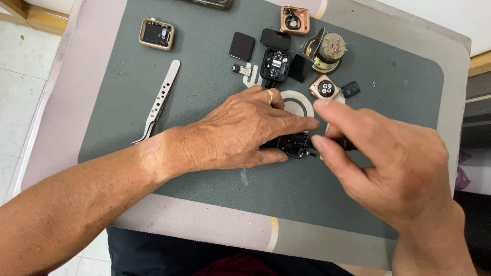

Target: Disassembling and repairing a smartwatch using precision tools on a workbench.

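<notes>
Head view. Grey work mat [204, 92] on a pale table, its near edge just ahead of the wrists; bare mat lies open left of the left forearm and near the bottom centre. Left hand [240, 133] presses flat on a small black watch body [294, 145] at mat centre, fingers clamping it. Right hand [388, 158] pinches its right end between thumb and forefinger. Body's long axis runs left–right. Steel tweezers [158, 99] lie well left; loose watch cases [156, 33] and parts crowd the far edge.
</notes>
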